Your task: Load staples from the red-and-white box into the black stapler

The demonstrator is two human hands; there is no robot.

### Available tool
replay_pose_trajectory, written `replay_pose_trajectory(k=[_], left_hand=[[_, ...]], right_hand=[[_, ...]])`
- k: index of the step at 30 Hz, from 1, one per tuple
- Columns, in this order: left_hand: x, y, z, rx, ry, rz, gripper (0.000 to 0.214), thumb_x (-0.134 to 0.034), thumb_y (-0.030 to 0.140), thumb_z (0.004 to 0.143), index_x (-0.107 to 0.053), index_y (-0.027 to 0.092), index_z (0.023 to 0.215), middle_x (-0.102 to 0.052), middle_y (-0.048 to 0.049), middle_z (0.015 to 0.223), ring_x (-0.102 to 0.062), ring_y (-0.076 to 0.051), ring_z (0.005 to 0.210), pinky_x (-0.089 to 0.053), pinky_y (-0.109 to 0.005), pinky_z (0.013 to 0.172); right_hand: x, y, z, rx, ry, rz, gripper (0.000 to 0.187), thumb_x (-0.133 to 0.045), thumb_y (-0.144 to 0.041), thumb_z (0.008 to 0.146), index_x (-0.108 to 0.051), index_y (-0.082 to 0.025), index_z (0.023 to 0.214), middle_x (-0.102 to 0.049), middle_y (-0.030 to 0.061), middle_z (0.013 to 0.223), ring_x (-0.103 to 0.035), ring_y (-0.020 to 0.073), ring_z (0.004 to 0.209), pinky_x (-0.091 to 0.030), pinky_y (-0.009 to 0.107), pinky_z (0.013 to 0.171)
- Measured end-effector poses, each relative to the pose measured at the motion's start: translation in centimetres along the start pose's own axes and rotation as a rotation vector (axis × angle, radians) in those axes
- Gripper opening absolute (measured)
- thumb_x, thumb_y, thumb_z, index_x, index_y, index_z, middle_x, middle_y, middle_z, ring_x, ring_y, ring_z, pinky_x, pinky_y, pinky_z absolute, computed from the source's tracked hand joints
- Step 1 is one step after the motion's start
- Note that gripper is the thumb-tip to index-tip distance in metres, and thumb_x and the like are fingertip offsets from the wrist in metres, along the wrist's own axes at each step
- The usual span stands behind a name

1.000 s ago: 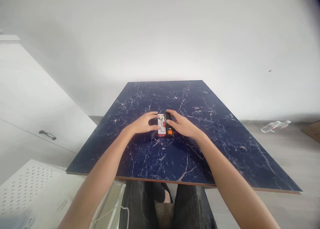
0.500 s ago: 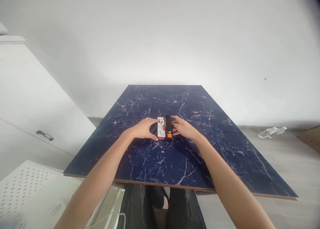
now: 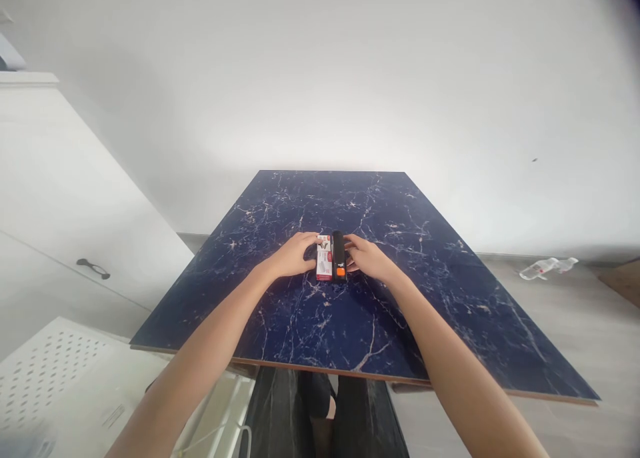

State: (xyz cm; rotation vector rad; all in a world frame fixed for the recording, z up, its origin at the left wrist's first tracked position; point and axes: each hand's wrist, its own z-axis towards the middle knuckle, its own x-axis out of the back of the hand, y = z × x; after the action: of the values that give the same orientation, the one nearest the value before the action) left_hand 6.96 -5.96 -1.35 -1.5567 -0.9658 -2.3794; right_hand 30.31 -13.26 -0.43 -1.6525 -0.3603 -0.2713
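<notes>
A small red-and-white box (image 3: 324, 261) with printed pictures lies on the dark blue marble-patterned table (image 3: 320, 331). Right alongside it, long side to long side, is a black stapler (image 3: 339, 248) with an orange patch at its near end. My left hand (image 3: 295, 255) curves around the left side of the box, fingertips by its far corner and thumb lower down at its left edge. From the right, my right hand (image 3: 367, 257) has bent fingers against the stapler's side; some of its fingertips are hidden.
A white cabinet with a dark handle (image 3: 93, 269) stands to the left. Below it is a white perforated panel (image 3: 60, 365). A clear plastic bottle (image 3: 547, 267) lies on the floor at the right. Behind the table rises a pale wall (image 3: 330, 78).
My left thumb has drawn in from the box's near corner and sits higher along its left edge. The box and stapler stay side by side. The whole view has shifted slightly.
</notes>
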Motion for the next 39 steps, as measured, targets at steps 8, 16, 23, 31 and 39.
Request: replay_pose_trajectory(k=[8, 16, 23, 31, 39], left_hand=[[0.9, -0.4, -0.6, 0.122, -0.119, -0.119, 0.084, -0.063, 0.026, 0.081, -0.023, 0.024, 0.155, -0.034, -0.0138, 0.156, -0.038, -0.034, 0.14, -0.043, -0.049, 0.109], [1.2, 0.5, -0.8, 0.075, -0.174, -0.116, 0.112, -0.086, 0.053, 0.062, -0.029, 0.028, 0.155, -0.029, -0.0131, 0.159, -0.026, -0.041, 0.145, -0.032, -0.057, 0.115], [0.7, 0.1, -0.5, 0.086, -0.127, -0.09, 0.108, -0.087, 0.062, 0.059, -0.039, 0.028, 0.15, -0.035, -0.0125, 0.155, -0.032, -0.04, 0.142, -0.033, -0.056, 0.115], [-0.1, -0.1, -0.5, 0.118, -0.09, -0.088, 0.111, -0.085, 0.068, 0.058, -0.039, 0.028, 0.151, -0.033, -0.0125, 0.158, -0.028, -0.041, 0.145, -0.031, -0.057, 0.115], [-3.8, 3.6, 6.1, 0.01, -0.041, -0.079, 0.105, -0.081, 0.07, 0.061, -0.044, 0.025, 0.148, -0.044, -0.0115, 0.151, -0.038, -0.042, 0.139, -0.034, -0.057, 0.113]], right_hand=[[0.0, -0.4, -0.2, -0.013, 0.032, -0.032, 0.039, -0.036, -0.025, 0.096, -0.058, -0.023, 0.128, -0.073, 0.0072, 0.099, -0.072, 0.0198, 0.076, -0.061, 0.035, 0.07], [-0.2, 0.1, 0.1, 0.048, 0.067, -0.083, 0.036, -0.036, -0.032, 0.099, -0.06, -0.024, 0.125, -0.071, 0.0057, 0.093, -0.071, 0.0188, 0.071, -0.06, 0.031, 0.063], [-0.4, -0.3, -0.5, 0.04, 0.098, -0.096, 0.038, -0.033, -0.046, 0.101, -0.062, -0.024, 0.115, -0.071, 0.0071, 0.102, -0.07, 0.0199, 0.074, -0.059, 0.031, 0.062], [-1.2, -1.9, -1.5, 0.171, 0.265, -0.55, 0.045, -0.057, -0.051, 0.09, -0.057, -0.021, 0.124, -0.067, 0.012, 0.117, -0.066, 0.0292, 0.1, -0.05, 0.038, 0.086], [2.0, 0.0, -3.0, 0.097, 0.582, -0.662, 0.062, -0.052, -0.036, 0.089, -0.038, -0.019, 0.147, -0.053, 0.0178, 0.139, -0.059, 0.0344, 0.118, -0.046, 0.047, 0.097]])
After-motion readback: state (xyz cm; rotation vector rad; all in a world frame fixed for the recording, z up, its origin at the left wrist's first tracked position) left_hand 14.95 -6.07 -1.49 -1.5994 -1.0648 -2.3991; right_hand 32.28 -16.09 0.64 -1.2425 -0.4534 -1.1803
